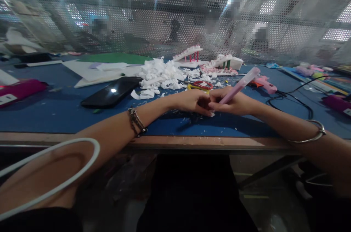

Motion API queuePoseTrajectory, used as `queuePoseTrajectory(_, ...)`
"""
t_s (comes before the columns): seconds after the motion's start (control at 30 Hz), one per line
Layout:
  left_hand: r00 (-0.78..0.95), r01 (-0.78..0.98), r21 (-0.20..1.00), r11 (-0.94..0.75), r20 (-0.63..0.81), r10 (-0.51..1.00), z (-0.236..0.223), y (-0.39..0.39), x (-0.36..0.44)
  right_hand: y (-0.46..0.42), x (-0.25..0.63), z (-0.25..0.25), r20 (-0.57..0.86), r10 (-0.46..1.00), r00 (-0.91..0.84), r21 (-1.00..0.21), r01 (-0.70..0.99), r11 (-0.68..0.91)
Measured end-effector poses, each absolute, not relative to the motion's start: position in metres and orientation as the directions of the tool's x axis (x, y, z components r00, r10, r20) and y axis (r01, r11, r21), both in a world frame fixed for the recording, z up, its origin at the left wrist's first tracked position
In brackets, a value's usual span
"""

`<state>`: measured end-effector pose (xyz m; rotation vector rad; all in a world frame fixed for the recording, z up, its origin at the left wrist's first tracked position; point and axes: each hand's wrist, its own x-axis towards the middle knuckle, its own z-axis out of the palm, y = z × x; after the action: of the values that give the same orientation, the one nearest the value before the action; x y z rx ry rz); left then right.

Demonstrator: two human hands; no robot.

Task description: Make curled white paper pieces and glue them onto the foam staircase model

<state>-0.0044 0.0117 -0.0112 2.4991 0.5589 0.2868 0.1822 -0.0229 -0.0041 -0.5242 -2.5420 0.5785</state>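
My right hand (233, 101) is closed around a pink pen-shaped tool (240, 85); its lower tip is hidden by my fingers, so its exact kind is unclear. The tool slants up to the right. My left hand (193, 101) meets the right one just above the blue tabletop, fingers curled in a pinch. A small white piece (212, 114) shows under the fingertips, mostly hidden. Just behind the hands lie a tool with red and yellow handles (201, 85) and a heap of white scraps (161, 74).
A black phone (112, 93) lies left of the scraps, near white sheets (90, 71) and a green sheet (115, 58). White models on coloured posts (189, 54) stand behind. To the right is a pink glue gun (265, 85) with a black cable (304, 104).
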Motion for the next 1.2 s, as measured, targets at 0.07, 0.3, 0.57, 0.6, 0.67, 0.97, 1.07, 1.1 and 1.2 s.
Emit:
queuePoseTrajectory(0.07,0.899,0.313,0.571,-0.759,0.079,0.43,-0.0112,0.0118,-0.0047,-0.0225,0.182,-0.0042,0.345,0.445,-0.826,-0.481,0.252,0.84)
queuePoseTrajectory(0.3,0.907,0.327,0.584,-0.743,0.025,0.419,-0.0095,0.016,-0.0108,-0.0184,0.1849,-0.007,0.382,0.469,-0.796,-0.515,0.238,0.823)
queuePoseTrajectory(0.57,0.9,0.348,0.56,-0.752,0.024,0.435,-0.0095,0.0164,-0.0098,-0.0214,0.1832,-0.0051,0.367,0.446,-0.816,-0.5,0.231,0.835)
queuePoseTrajectory(0.6,0.899,0.355,0.544,-0.76,0.026,0.438,-0.0097,0.017,-0.0097,-0.0211,0.1832,-0.0055,0.361,0.444,-0.82,-0.49,0.239,0.839)
queuePoseTrajectory(0.67,0.897,0.357,0.537,-0.764,0.031,0.441,-0.0099,0.0181,-0.0097,-0.0206,0.1834,-0.006,0.364,0.459,-0.811,-0.49,0.252,0.834)
queuePoseTrajectory(0.97,0.911,0.296,0.576,-0.762,0.069,0.406,-0.0071,0.0153,-0.0094,-0.0233,0.182,-0.0043,0.381,0.414,-0.827,-0.428,0.239,0.872)
queuePoseTrajectory(1.07,0.913,0.284,0.567,-0.773,0.087,0.399,-0.0064,0.015,-0.0095,-0.0236,0.1821,-0.0041,0.376,0.413,-0.83,-0.423,0.243,0.873)
queuePoseTrajectory(1.1,0.915,0.277,0.562,-0.779,0.094,0.393,-0.0063,0.0153,-0.0095,-0.0235,0.1822,-0.0041,0.37,0.408,-0.835,-0.416,0.244,0.876)
queuePoseTrajectory(1.2,0.918,0.268,0.547,-0.793,0.104,0.382,-0.0063,0.0164,-0.0093,-0.0235,0.1824,-0.0039,0.368,0.398,-0.84,-0.396,0.246,0.885)
